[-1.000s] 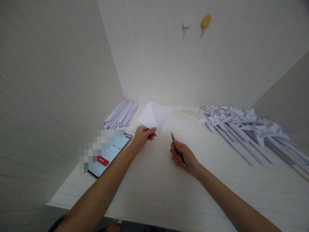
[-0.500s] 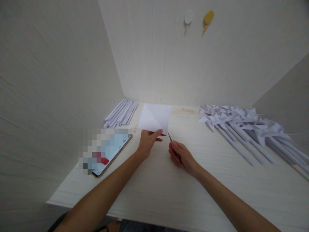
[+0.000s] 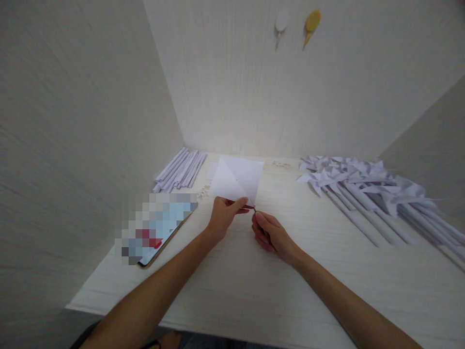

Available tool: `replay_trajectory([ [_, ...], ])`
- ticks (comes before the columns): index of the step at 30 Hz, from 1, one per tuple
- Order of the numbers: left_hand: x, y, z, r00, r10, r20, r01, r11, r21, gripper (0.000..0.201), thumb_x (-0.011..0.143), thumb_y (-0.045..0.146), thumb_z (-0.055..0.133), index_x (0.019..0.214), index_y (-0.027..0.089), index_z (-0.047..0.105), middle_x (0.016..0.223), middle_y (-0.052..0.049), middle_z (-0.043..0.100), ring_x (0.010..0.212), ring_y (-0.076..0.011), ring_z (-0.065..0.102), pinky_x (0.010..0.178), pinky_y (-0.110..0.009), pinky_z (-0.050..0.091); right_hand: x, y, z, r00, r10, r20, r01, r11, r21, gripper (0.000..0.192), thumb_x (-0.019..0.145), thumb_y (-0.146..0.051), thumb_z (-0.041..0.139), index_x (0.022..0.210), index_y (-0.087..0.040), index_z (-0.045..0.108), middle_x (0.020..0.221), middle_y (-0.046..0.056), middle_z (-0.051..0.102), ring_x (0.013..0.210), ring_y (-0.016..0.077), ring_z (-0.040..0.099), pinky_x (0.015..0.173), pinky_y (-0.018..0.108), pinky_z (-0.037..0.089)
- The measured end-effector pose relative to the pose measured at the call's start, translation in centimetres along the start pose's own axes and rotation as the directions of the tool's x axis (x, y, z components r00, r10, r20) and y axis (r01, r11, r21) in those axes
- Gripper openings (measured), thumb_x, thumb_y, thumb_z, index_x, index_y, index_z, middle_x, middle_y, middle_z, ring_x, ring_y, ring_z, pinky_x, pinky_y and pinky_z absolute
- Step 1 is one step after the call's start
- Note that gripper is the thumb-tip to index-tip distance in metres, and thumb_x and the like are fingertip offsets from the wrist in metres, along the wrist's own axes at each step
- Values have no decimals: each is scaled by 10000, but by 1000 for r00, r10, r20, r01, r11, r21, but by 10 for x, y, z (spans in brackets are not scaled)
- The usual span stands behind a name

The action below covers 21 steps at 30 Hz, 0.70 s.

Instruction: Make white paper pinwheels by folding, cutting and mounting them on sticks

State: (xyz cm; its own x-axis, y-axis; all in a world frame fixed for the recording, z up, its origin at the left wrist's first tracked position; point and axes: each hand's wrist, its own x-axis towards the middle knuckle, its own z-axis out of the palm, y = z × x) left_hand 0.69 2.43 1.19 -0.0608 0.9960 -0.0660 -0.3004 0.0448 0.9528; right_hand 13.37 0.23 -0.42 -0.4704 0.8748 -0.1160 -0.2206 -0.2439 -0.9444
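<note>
A square sheet of white paper [image 3: 232, 177], with a diagonal crease across it, is pinched at its near edge by my left hand [image 3: 225, 215], thumb on top and fingers beneath. My right hand [image 3: 271, 232] is closed around a pair of small scissors [image 3: 255, 210], whose handles are mostly hidden in the fingers. The slim metal blade meets the paper's near right corner, by the end of the crease and close to my left thumb. Another piece of white paper [image 3: 211, 170] lies on the table, partly covered by the held sheet.
Rolled white paper sticks [image 3: 181, 169] lie at the back left. A phone [image 3: 170, 228] rests on the table [image 3: 225, 286] left of my hands. Several paper pinwheels on sticks [image 3: 356, 189] are heaped at the right. Small white bits [image 3: 203, 191] lie near the sticks. Two hooks [image 3: 312, 22] are on the back wall.
The scissors' blade has come from just beside the paper onto its near right corner. The sheet has shifted slightly right, uncovering part of the paper under it.
</note>
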Motion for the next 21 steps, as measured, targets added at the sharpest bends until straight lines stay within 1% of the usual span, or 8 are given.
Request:
replay_trajectory([
  [5, -2, -1, 1, 1000, -5, -7, 5, 1000, 15, 156, 543, 240, 680, 602, 98, 657, 599, -52, 676, 567, -153, 627, 585, -265, 518, 0, 0, 0, 1000, -4, -10, 3, 1000, -18, 411, 692, -551, 513, 568, -185, 373, 332, -119, 308, 231, 10, 197, 223, 143, 107],
  [15, -2, 1, 1, 1000, -1, 5, 0, 1000, 31, 155, 551, 226, 673, 639, 100, 662, 621, -46, 678, 580, -153, 627, 607, -281, 525, -1, -2, 0, 1000, 2, 5, -2, 1000, -16, 391, 712, -530, 503, 577, -185, 379, 339, -118, 307, 237, 12, 201, 229, 147, 108],
  [21, -1, 1, -1, 1000, -1, 23, 0, 999, 47, 165, 552, 227, 677, 656, 100, 663, 636, -50, 681, 584, -159, 630, 589, -280, 521, -1, -2, 0, 1000, 13, 4, -13, 1000, -10, 396, 702, -535, 508, 568, -190, 368, 337, -117, 307, 237, 13, 198, 228, 148, 114],
])
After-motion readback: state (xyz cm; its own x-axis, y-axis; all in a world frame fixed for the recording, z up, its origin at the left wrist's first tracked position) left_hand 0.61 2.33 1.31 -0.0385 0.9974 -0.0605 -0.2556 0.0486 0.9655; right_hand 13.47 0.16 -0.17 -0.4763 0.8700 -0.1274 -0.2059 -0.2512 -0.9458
